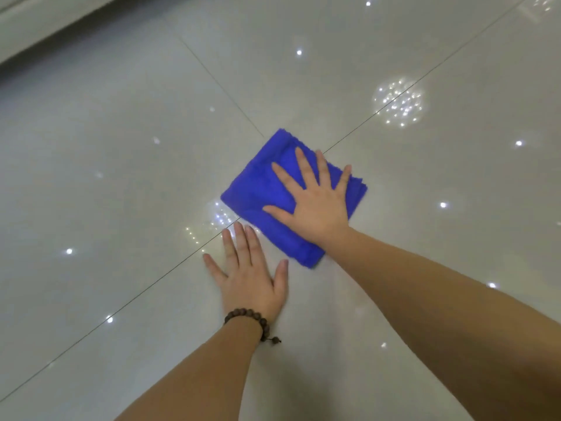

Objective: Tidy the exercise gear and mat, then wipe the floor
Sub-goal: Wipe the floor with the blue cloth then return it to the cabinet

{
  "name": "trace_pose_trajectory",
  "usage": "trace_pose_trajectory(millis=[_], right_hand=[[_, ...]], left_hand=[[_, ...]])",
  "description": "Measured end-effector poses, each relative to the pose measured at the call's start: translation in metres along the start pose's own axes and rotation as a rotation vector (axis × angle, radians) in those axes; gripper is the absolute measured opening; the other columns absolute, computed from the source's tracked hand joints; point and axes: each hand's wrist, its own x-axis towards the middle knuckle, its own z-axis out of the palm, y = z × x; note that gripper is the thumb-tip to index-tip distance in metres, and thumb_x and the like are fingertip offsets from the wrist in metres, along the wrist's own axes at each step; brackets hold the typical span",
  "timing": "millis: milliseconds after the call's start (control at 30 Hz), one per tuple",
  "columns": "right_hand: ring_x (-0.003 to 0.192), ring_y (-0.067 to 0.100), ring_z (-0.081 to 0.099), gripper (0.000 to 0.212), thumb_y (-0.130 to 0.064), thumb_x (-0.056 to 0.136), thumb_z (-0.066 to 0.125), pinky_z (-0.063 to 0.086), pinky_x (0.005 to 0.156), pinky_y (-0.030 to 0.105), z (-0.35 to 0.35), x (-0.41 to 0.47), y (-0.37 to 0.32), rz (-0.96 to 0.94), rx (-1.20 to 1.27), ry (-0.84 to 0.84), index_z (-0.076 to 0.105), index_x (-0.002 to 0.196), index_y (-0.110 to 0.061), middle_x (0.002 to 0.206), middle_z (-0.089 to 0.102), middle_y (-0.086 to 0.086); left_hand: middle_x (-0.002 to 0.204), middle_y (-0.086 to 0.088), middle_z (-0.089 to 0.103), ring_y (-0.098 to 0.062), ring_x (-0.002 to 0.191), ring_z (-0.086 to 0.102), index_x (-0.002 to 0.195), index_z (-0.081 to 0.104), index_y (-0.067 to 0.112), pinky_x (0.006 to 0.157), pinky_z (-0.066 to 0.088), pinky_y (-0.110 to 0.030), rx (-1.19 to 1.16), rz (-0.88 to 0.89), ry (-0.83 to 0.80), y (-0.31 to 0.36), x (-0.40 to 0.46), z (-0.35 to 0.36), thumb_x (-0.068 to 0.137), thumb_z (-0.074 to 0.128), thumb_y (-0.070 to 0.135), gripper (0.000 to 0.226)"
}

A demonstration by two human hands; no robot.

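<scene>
At the tile joint crossing, the folded blue microfibre cloth (274, 192) is pressed flat under the splayed right hand (315, 205), nothing gripped; the left hand (252, 278) is braced, open, on the glossy pale tiled floor (121, 177). Wiping is judged underway; a firm sweep is called for next.

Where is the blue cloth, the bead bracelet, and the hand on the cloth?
blue cloth (258, 189): head view, bare left part of the folded cloth.
bead bracelet (247, 314): head view, beads across the left wrist.
right hand (315, 205): head view, back of the hand.

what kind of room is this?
Likely an indoor room in a home: glossy pale tiled floor reflecting ceiling lights, and a pale baseboard-like edge at top left. Right hand presses a blue cloth.
</scene>
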Motion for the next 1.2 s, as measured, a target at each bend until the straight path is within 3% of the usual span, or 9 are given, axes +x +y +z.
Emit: trace_pose_trajectory(millis=[200,300,467,533,767,833,933,1033,1200], right_hand=[[0.147,0.027,-0.007,0.083,-0.087,0.075,0.017,-0.003,0.111,0.066,-0.007,-0.018,0.117,0.503,0.138,0.067,0.003,0.147,-0.049,0.161,-0.006,-0.004],[0.146,0.030,-0.008,0.085,-0.085,0.077,0.020,-0.001,0.109,0.068,-0.010,-0.019,0.099,0.758,0.257,0.090,0.005,0.149,-0.044,0.161,-0.006,0.000],[0.146,0.033,-0.007,0.077,-0.080,0.082,0.019,-0.008,0.108,0.066,0.016,-0.041,-0.036,0.212,0.102,0.019,0.002,0.149,-0.044,0.161,-0.005,0.001],[0.147,0.029,-0.004,0.074,-0.079,0.083,0.021,-0.005,0.110,0.065,0.012,-0.042,-0.009,0.237,0.072,0.041,0.002,0.147,-0.048,0.161,-0.002,-0.003],[0.146,0.030,-0.005,0.078,-0.080,0.082,0.024,-0.002,0.111,0.066,0.011,-0.122,0.103,1.249,0.398,0.126,0.007,0.149,-0.044,0.161,-0.004,0.000],[0.146,0.030,-0.005,0.079,-0.080,0.082,0.023,-0.003,0.111,0.064,0.019,-0.109,0.052,1.129,0.330,0.154,0.006,0.150,-0.044,0.161,-0.004,0.001],[0.146,0.029,-0.007,0.080,-0.083,0.079,0.020,-0.007,0.110,0.061,0.024,-0.069,-0.029,0.613,0.193,0.116,0.002,0.148,-0.047,0.161,-0.006,-0.002],[0.147,0.026,-0.006,0.077,-0.084,0.079,0.023,-0.007,0.112,0.062,0.016,-0.049,-0.033,0.384,0.148,0.052,0.005,0.146,-0.051,0.161,-0.004,-0.006],[0.147,0.024,-0.005,0.079,-0.084,0.078,0.027,-0.005,0.112,0.061,0.016,-0.098,0.079,0.982,0.303,0.174,0.010,0.147,-0.049,0.161,-0.002,-0.006]], left_hand=[[0.161,-0.010,-0.001,-0.027,0.148,-0.008,0.153,0.004,0.007,0.112,-0.001,-0.066,-0.026,0.017,0.008,-0.001,-0.001,0.002,0.093,0.021,0.058,0.080],[0.161,-0.009,-0.004,-0.026,0.148,-0.012,0.153,0.002,0.007,0.112,-0.004,-0.065,-0.024,0.005,0.008,-0.003,-0.001,0.002,0.092,0.019,0.058,0.081],[0.161,-0.011,0.004,-0.030,0.148,-0.004,0.150,0.001,0.007,0.112,-0.002,-0.066,-0.022,0.021,0.007,-0.004,-0.001,0.003,0.086,0.022,0.051,0.081],[0.161,-0.012,0.008,-0.030,0.148,0.000,0.151,0.007,0.005,0.112,-0.001,-0.066,-0.034,0.024,0.019,-0.003,0.000,0.003,0.087,0.023,0.053,0.081],[0.160,-0.008,-0.014,-0.026,0.145,-0.022,0.148,-0.015,0.008,0.110,-0.011,-0.065,-0.093,0.061,-0.016,-0.006,-0.001,0.001,0.090,0.011,0.058,0.081],[0.161,-0.009,-0.011,-0.027,0.146,-0.018,0.149,-0.012,0.008,0.110,-0.008,-0.066,-0.109,0.064,-0.005,-0.006,-0.003,0.001,0.088,0.012,0.056,0.081],[0.161,-0.011,-0.007,-0.028,0.147,-0.013,0.151,-0.006,0.005,0.109,-0.006,-0.068,-0.111,0.067,-0.020,-0.007,0.000,-0.002,0.082,0.008,0.050,0.083],[0.161,-0.010,-0.009,-0.028,0.147,-0.014,0.151,-0.008,0.006,0.110,-0.011,-0.065,-0.134,0.087,-0.017,-0.008,-0.002,-0.003,0.080,0.008,0.049,0.084],[0.160,-0.011,-0.015,-0.028,0.145,-0.020,0.149,-0.014,0.006,0.109,-0.015,-0.065,-0.103,0.076,-0.015,-0.008,-0.002,-0.002,0.086,0.007,0.055,0.082]])
